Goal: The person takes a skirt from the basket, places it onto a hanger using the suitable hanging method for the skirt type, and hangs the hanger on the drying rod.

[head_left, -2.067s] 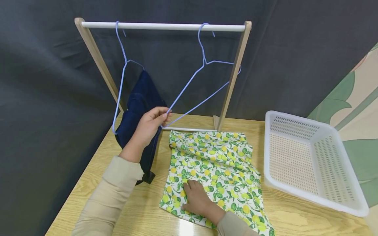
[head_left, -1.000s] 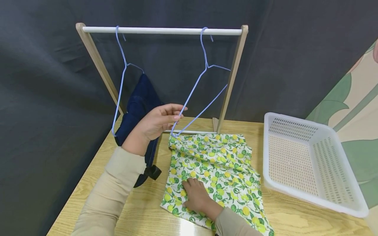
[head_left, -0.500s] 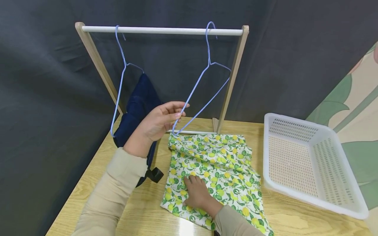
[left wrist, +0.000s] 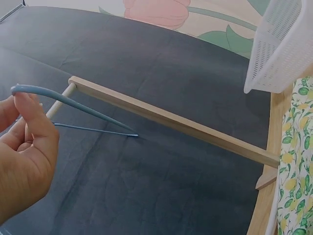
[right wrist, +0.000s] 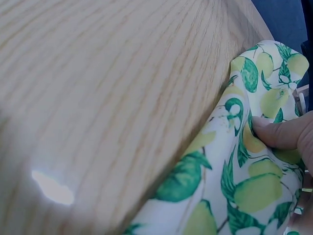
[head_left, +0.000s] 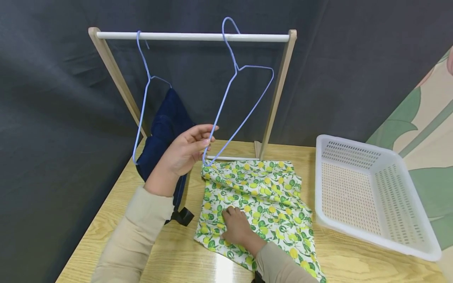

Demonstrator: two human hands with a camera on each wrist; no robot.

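Note:
My left hand (head_left: 187, 151) pinches the lower corner of a blue wire clothes hanger (head_left: 225, 94) between thumb and fingers. The hanger's hook rises above the white rail (head_left: 177, 36) of a small clothes rack; whether it touches the rail I cannot tell. In the left wrist view the hanger (left wrist: 73, 104) shows edge-on above the thumb. On the table, a lemon-print cloth (head_left: 269, 212) lies spread below the rack. Resting on its left part is my right hand (head_left: 236, 227), fingers loosely spread. In the right wrist view the thumb (right wrist: 279, 133) presses the cloth.
On the left of the rail, a second blue hanger (head_left: 143, 106) carries a dark blue denim item (head_left: 166, 122) with a black strap end (head_left: 184, 217). A white perforated plastic basket (head_left: 320, 184) stands at the right. Dark curtain (head_left: 339, 78) backs the wooden table (head_left: 170, 251).
The held hanger has risen, its hook going from hanging on the rail to standing above it, and lately shifted left. My right hand has stayed on the cloth, moving slightly upward.

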